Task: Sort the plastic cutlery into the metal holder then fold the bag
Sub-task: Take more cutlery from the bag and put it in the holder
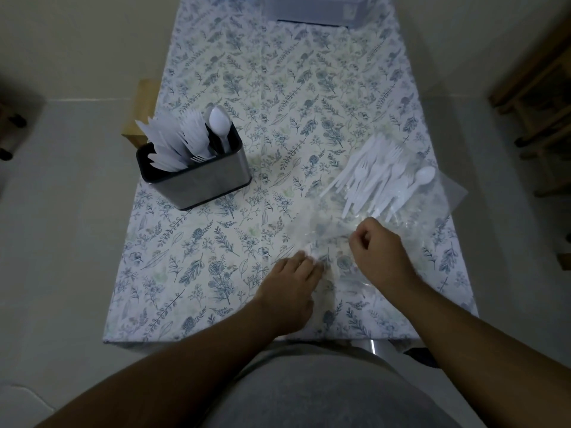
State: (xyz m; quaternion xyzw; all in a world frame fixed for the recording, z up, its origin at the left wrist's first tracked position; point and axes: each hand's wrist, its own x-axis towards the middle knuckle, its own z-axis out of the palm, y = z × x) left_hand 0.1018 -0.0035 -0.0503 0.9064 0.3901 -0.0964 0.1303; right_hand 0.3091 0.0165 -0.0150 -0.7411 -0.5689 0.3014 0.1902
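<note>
Clear plastic bag (355, 242) lies at table's near right, white plastic cutlery pile (380, 177) at its far end. Right hand (378, 251) pinches film; left hand (293, 282) fingers flat, pinning it. Lift slowly; steel holder (197, 180) part-filled

the grey plastic bin (312, 9) at the bench's (216, 242) far edge is cut off by the picture's top edge, so its contents cannot be told. the handles of the knives (160, 143), forks (193, 134) and spoon (218, 122) are hidden inside the metal holder (197, 180). the clear bag (370, 242) near the bench's right edge is hard to trace; its outline blurs into the print. the left hand's (290, 288) fingers (309, 262) blur where they meet the bag. the right hand's (380, 251) curled fingers hide what they pinch. the wooden block (140, 109) is partly hidden behind the bench's left edge.
</note>
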